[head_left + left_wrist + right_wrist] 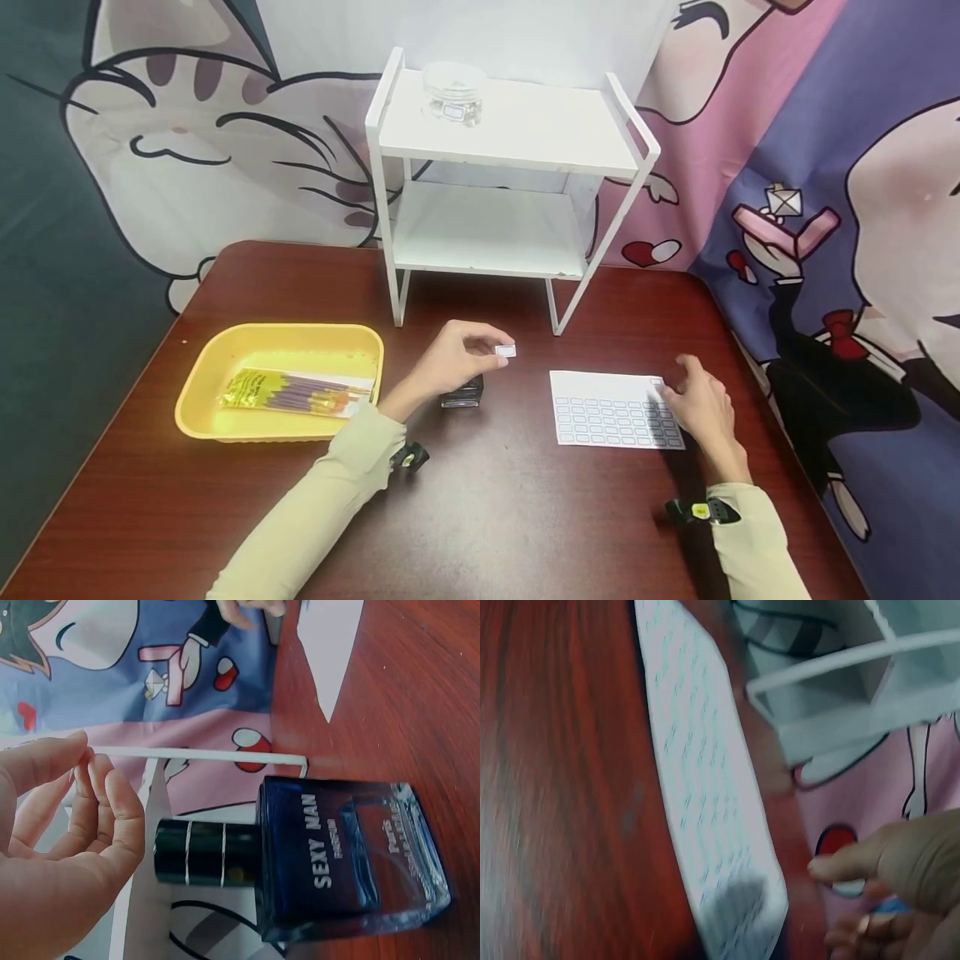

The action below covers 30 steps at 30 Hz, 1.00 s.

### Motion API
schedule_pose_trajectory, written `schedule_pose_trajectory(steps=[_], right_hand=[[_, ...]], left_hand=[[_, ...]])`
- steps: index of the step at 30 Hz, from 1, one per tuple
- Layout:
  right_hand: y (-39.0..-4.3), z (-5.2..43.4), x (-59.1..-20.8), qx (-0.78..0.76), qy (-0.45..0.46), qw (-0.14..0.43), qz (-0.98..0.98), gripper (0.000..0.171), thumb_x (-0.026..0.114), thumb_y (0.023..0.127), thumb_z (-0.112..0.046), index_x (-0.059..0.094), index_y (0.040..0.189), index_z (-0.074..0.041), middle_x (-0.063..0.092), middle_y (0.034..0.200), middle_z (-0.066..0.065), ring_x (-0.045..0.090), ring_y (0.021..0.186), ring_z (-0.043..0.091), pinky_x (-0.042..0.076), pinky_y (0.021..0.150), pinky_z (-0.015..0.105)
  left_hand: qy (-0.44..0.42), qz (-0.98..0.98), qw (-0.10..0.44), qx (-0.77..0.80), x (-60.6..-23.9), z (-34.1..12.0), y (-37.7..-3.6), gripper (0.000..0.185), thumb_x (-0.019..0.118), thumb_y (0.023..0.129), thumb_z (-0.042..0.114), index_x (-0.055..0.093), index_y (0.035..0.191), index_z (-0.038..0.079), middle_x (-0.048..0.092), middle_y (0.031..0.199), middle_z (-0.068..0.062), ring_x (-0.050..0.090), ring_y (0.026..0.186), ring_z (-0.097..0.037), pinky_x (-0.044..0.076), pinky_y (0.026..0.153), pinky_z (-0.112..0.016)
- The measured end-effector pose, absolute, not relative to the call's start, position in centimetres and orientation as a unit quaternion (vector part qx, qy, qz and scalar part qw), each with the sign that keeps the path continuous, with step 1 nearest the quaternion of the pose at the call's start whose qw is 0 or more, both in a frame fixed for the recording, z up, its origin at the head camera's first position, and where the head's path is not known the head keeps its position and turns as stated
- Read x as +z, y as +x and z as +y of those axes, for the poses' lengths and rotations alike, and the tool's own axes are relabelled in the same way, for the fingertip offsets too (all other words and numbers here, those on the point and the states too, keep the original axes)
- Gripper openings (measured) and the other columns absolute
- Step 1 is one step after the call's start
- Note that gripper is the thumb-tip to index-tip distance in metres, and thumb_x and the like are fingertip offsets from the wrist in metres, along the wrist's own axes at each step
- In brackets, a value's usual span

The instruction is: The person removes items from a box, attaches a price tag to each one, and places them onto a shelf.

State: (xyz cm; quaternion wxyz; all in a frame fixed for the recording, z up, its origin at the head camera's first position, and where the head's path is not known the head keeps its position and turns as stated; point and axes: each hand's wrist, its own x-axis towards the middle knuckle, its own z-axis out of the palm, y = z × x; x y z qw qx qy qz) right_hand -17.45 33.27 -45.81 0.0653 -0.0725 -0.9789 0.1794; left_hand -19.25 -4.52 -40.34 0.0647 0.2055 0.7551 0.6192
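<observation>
Between thumb and fingertips, my left hand pinches a small white label sticker with a blue border. Below that hand a dark perfume bottle stands upright on the table, partly covered by the hand; the left wrist view shows "SEXY MAN" on the glass bottle and its black cap. A white sheet of label stickers lies to the right, with its upper rows mostly bare. My right hand hovers at the sheet's right edge, fingers loosely bent and holding nothing. The sheet is blurred in the right wrist view.
A yellow tray at the left holds a packet of purple-handled brushes. Behind the hands stands a white two-tier rack, with a clear round jar bearing a label on its top shelf. A printed curtain hangs behind.
</observation>
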Motion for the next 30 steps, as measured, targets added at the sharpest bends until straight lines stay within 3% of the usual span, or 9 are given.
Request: schedule_pose_trajectory(steps=[3, 5, 11, 15, 20, 24, 30], right_hand=[[-18.3, 31.5, -45.6, 0.233, 0.028, 0.135, -0.963, 0.053, 0.071, 0.078, -0.018, 0.049, 0.125, -0.010, 0.065, 0.082, 0.017, 0.060, 0.071, 0.030, 0.044, 0.059, 0.043], [-18.7, 29.8, -45.4, 0.274, 0.094, 0.141, -0.947, 0.053, 0.072, 0.078, -0.015, 0.050, 0.125, -0.009, 0.067, 0.082, 0.016, 0.064, 0.070, 0.027, 0.049, 0.063, 0.044], [-19.2, 23.1, -45.8, 0.357, 0.210, 0.064, -0.908, 0.061, 0.070, 0.081, -0.013, 0.042, 0.136, -0.012, 0.070, 0.087, 0.010, 0.068, 0.074, 0.022, 0.055, 0.065, 0.037], [-19.3, 19.1, -46.2, 0.368, 0.270, 0.009, -0.890, 0.065, 0.069, 0.083, -0.019, 0.038, 0.139, -0.019, 0.070, 0.096, 0.013, 0.068, 0.079, 0.022, 0.055, 0.069, 0.035], [-20.0, 15.1, -46.2, 0.353, 0.351, -0.049, -0.866, 0.065, 0.068, 0.084, -0.021, 0.036, 0.141, -0.018, 0.066, 0.110, 0.014, 0.067, 0.088, 0.022, 0.055, 0.077, 0.036], [-20.4, 13.0, -46.5, 0.340, 0.388, -0.092, -0.852, 0.061, 0.067, 0.084, -0.019, 0.039, 0.138, -0.018, 0.063, 0.118, 0.007, 0.065, 0.097, 0.016, 0.052, 0.084, 0.033], [-20.5, 12.0, -47.0, 0.313, 0.389, -0.090, -0.861, 0.034, 0.067, 0.084, -0.020, 0.055, 0.116, -0.016, 0.065, 0.094, -0.005, 0.061, 0.081, 0.008, 0.052, 0.075, 0.031]], left_hand=[[0.199, 0.755, 0.068, 0.621, -40.1, -5.1, -19.1, 0.023, 0.071, 0.075, 0.000, 0.070, 0.098, 0.003, 0.067, 0.086, -0.014, 0.058, 0.071, -0.022, 0.050, 0.066, -0.021], [0.195, 0.754, 0.071, 0.624, -40.0, -5.7, -19.1, 0.024, 0.071, 0.076, 0.000, 0.069, 0.100, 0.001, 0.067, 0.089, -0.016, 0.059, 0.073, -0.026, 0.051, 0.067, -0.022], [0.173, 0.763, 0.070, 0.618, -39.8, -7.7, -19.1, 0.025, 0.070, 0.077, 0.002, 0.069, 0.102, 0.004, 0.066, 0.089, -0.014, 0.061, 0.076, -0.029, 0.055, 0.069, -0.033], [0.175, 0.773, 0.044, 0.608, -39.8, -9.1, -19.1, 0.025, 0.071, 0.077, 0.004, 0.069, 0.102, 0.005, 0.068, 0.090, -0.010, 0.061, 0.077, -0.021, 0.055, 0.072, -0.029], [0.181, 0.775, 0.017, 0.605, -39.7, -10.3, -19.0, 0.025, 0.071, 0.076, 0.003, 0.069, 0.101, 0.004, 0.069, 0.093, -0.011, 0.060, 0.078, -0.018, 0.054, 0.074, -0.024], [0.172, 0.777, 0.013, 0.605, -39.9, -10.7, -19.0, 0.025, 0.072, 0.076, 0.004, 0.070, 0.101, 0.004, 0.069, 0.092, -0.012, 0.060, 0.077, -0.019, 0.053, 0.072, -0.023], [0.174, 0.779, 0.016, 0.602, -39.8, -10.7, -19.0, 0.023, 0.073, 0.076, 0.005, 0.070, 0.099, 0.006, 0.069, 0.091, -0.012, 0.059, 0.077, -0.019, 0.053, 0.071, -0.023]])
